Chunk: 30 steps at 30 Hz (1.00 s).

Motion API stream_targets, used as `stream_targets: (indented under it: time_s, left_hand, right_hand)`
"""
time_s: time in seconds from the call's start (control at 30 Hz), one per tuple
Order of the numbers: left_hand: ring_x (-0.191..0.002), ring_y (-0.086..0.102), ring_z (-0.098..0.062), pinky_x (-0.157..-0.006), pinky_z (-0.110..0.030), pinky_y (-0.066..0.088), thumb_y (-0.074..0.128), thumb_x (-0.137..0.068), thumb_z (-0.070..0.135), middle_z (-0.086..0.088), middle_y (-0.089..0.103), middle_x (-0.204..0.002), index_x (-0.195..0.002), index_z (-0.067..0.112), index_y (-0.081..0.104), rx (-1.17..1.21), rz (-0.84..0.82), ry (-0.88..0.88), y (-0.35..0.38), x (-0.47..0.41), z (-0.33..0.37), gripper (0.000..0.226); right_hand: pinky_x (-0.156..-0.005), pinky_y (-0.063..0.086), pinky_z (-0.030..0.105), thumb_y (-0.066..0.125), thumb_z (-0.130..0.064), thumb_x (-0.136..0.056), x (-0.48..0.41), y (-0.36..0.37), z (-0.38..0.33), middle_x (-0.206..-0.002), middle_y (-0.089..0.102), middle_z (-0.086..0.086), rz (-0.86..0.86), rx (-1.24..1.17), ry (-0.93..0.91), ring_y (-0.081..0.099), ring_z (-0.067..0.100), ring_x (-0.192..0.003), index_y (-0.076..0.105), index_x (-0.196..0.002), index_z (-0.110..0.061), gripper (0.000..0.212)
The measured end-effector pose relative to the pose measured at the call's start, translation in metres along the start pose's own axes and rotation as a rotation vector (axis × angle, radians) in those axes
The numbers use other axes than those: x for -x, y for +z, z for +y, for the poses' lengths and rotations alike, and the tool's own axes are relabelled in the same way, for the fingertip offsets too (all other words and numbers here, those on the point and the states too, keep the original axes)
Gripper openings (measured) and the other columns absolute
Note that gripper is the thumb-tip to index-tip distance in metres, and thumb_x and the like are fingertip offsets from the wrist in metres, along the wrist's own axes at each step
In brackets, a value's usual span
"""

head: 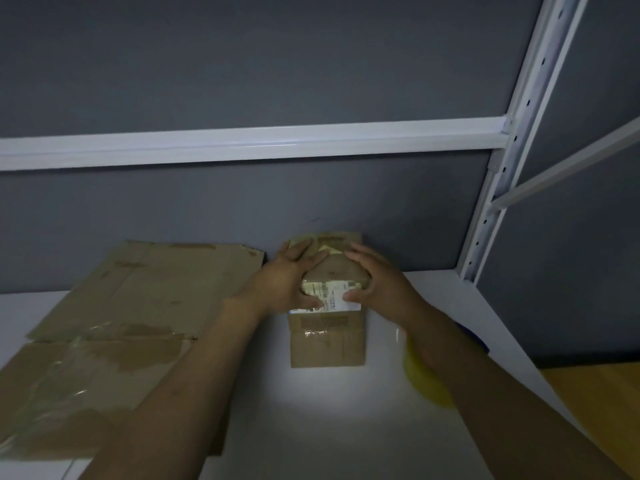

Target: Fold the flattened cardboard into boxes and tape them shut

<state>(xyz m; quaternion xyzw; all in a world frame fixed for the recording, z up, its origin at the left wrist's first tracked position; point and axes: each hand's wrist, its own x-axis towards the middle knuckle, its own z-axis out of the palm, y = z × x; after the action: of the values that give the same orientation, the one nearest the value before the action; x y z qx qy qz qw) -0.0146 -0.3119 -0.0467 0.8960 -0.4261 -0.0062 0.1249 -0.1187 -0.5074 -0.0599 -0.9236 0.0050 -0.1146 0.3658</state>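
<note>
A small brown cardboard box (330, 271) with a white shipping label stands near the back of the white shelf (329, 427), against the grey wall. Its lower flap (327, 344) lies flat toward me on the shelf. My left hand (287, 278) grips the box's left side, thumb on the label. From the other side my right hand (377, 282) holds it, thumb on the label's right end. Flattened cardboard sheets (121, 323) with old tape lie to the left, partly under my left forearm.
A yellow tape roll (422, 372) sits on the shelf at the right, partly hidden by my right forearm, with something blue (478, 341) behind it. A white slotted upright (498, 188) and a crossbar (242, 147) frame the shelf. Wood floor (595, 403) shows at the lower right.
</note>
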Motion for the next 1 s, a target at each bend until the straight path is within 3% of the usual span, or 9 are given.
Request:
stream_targets:
  time_s: [0.1,0.27,0.37,0.43,0.5,0.57,0.63,0.73,1.0]
  left_hand:
    - [-0.149,-0.003,-0.027,-0.121,-0.04,0.011,0.076,-0.076,0.048,-0.004,0.0,-0.162,-0.153,0.03,0.011,0.037,-0.109,-0.062,0.024,0.008,-0.003,0.102]
    - [-0.147,-0.011,-0.022,-0.121,-0.048,0.007,0.076,-0.066,0.061,0.001,0.011,-0.161,-0.149,0.036,0.027,0.157,0.034,-0.05,0.05,0.032,0.01,0.099]
    - [-0.146,-0.005,-0.026,-0.118,-0.055,0.002,0.046,-0.067,0.083,-0.002,0.024,-0.158,-0.147,0.034,0.034,-0.113,0.168,-0.002,0.052,0.04,0.025,0.095]
    - [-0.148,-0.004,-0.027,-0.117,-0.048,-0.002,0.044,-0.08,0.075,-0.004,0.017,-0.161,-0.152,0.027,0.025,-0.27,0.136,0.029,0.049,0.038,0.037,0.088]
    - [-0.149,-0.004,-0.021,-0.118,-0.036,-0.003,0.049,-0.089,0.062,-0.005,0.002,-0.163,-0.155,0.022,0.01,-0.28,0.022,-0.01,0.047,0.035,0.045,0.087]
    - [-0.149,-0.003,-0.02,-0.117,-0.031,-0.005,0.041,-0.089,0.066,-0.006,-0.003,-0.162,-0.155,0.019,0.004,-0.265,0.002,-0.027,0.049,0.033,0.049,0.089]
    - [-0.149,-0.004,-0.02,-0.114,-0.028,-0.01,0.016,-0.076,0.084,-0.006,-0.003,-0.162,-0.155,0.02,0.002,-0.244,0.027,-0.02,0.055,0.034,0.048,0.103]
    - [-0.149,-0.001,-0.021,-0.11,-0.029,-0.016,-0.012,-0.056,0.094,-0.006,0.003,-0.162,-0.155,0.023,0.007,-0.222,0.072,-0.029,0.057,0.035,0.053,0.123]
    - [-0.147,0.013,-0.021,-0.118,-0.03,0.01,-0.026,-0.055,0.088,-0.005,0.015,-0.161,-0.152,0.036,0.018,-0.219,0.089,-0.08,0.052,0.031,0.057,0.118]
  right_hand:
    - [-0.105,0.017,0.014,0.076,-0.024,-0.081,0.003,0.016,0.013,-0.158,0.017,-0.008,-0.124,0.045,0.028,0.022,0.01,-0.142,0.033,-0.148,-0.017,0.08]
    - [-0.104,0.023,0.013,0.074,-0.026,-0.083,0.036,0.025,0.022,-0.152,0.021,-0.019,-0.072,-0.011,0.048,0.023,-0.005,-0.132,0.035,-0.147,-0.023,0.076]
    - [-0.103,0.024,0.014,0.072,-0.036,-0.083,0.049,0.017,0.019,-0.146,0.022,-0.027,-0.103,-0.023,0.042,0.024,-0.007,-0.13,0.036,-0.146,-0.028,0.073]
    - [-0.104,0.025,0.017,0.067,-0.039,-0.086,0.057,0.002,0.019,-0.142,0.028,-0.027,-0.094,-0.075,0.085,0.028,-0.005,-0.13,0.039,-0.144,-0.029,0.065]
    - [-0.101,0.029,0.02,0.062,-0.038,-0.09,0.068,-0.017,0.031,-0.135,0.039,-0.021,0.113,-0.093,0.199,0.039,0.003,-0.126,0.044,-0.141,-0.028,0.055]
    - [-0.1,0.034,0.024,0.059,-0.039,-0.093,0.081,-0.036,0.056,-0.138,0.043,-0.012,0.232,0.129,0.36,0.044,0.014,-0.127,0.04,-0.143,-0.027,0.054]
    - [-0.1,0.039,0.032,0.054,-0.038,-0.096,0.091,-0.044,0.083,-0.141,0.045,-0.002,0.067,0.377,0.549,0.046,0.02,-0.126,0.034,-0.146,-0.025,0.055]
    - [-0.087,0.05,0.035,0.048,-0.026,-0.095,0.1,-0.036,0.109,-0.12,0.062,0.004,-0.051,0.503,0.589,0.059,0.021,-0.103,0.05,-0.127,-0.02,0.032]
    - [-0.054,0.033,0.024,0.063,-0.037,-0.089,0.105,-0.043,0.07,-0.082,0.052,-0.004,0.394,0.312,0.42,0.051,0.015,-0.071,0.05,-0.098,-0.019,0.024]
